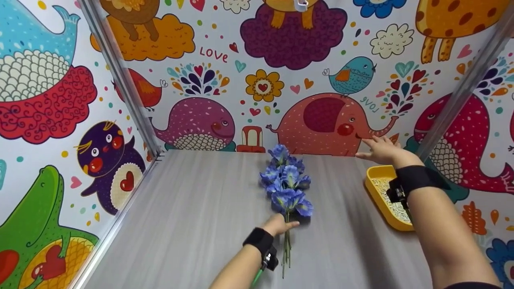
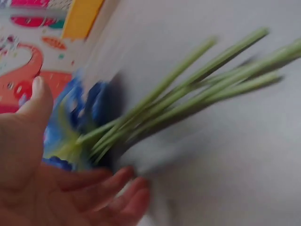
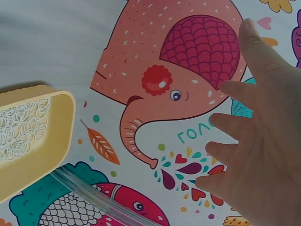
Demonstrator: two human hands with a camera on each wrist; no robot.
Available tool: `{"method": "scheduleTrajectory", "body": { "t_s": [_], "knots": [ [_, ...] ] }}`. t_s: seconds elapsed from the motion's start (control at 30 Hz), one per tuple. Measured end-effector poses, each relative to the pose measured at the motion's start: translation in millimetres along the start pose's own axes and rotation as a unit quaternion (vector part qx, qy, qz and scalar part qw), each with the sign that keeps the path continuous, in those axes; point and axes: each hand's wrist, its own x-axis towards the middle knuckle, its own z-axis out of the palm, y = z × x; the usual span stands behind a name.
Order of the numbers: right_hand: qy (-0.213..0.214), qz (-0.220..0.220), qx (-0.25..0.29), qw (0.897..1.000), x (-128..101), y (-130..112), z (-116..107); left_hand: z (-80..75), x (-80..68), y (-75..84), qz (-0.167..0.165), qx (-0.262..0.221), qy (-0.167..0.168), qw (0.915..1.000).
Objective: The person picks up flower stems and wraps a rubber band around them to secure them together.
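A bunch of blue-purple artificial irises [image 1: 287,180] lies on the grey table, blooms toward the back wall and green stems [image 1: 286,253] toward the front. My left hand [image 1: 279,224] is at the stems just below the lowest bloom. In the left wrist view its thumb and fingers [image 2: 127,202] are apart and not closed round the stems [image 2: 188,89]. Raised at the right, my right hand [image 1: 381,150] has its fingers spread and holds nothing. Beneath and beside it stands a yellow tray [image 1: 379,202] of small pale rings, like rubber bands [image 3: 21,134].
Cartoon-printed walls [image 1: 217,120] enclose the table [image 1: 192,208] at the back and both sides. Metal corner posts [image 1: 120,76] rise at the back left and back right. The yellow tray sits by the right wall, partly hidden by my right forearm.
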Motion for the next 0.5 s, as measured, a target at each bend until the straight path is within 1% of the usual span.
{"method": "scheduleTrajectory", "body": {
  "t_s": [0.03, 0.07, 0.1, 0.17, 0.23, 0.37, 0.5],
  "knots": [
    [0.0, 0.002, 0.002, 1.0, 0, 0, 0, -9.2, -16.7, 15.5, -0.015, 0.006, 0.009, 0.9998],
    [0.0, 0.004, 0.006, 1.0, -1, 1, 0, -12.7, -26.0, 25.3, -0.03, 0.008, 0.023, 0.9993],
    [-0.001, 0.005, 0.008, 1.0, -1, 1, 0, -14.2, -31.6, 32.5, -0.041, 0.007, 0.041, 0.9983],
    [-0.003, 0.007, 0.01, 1.0, -2, 2, 1, -12.0, -36.3, 40.4, -0.055, 0.006, 0.077, 0.9955],
    [-0.007, 0.006, 0.009, 1.0, -2, 2, 1, -5.9, -34.8, 42.2, -0.062, -0.007, 0.103, 0.9927],
    [-0.01, 0.0, 0.004, 1.0, 0, 3, 4, 8.1, -25.1, 40.7, -0.064, -0.021, 0.148, 0.9867],
    [-0.008, -0.004, 0.001, 1.0, 1, 3, 8, 16.8, -16.1, 40.8, -0.081, -0.01, 0.168, 0.9823]
  ]
}}
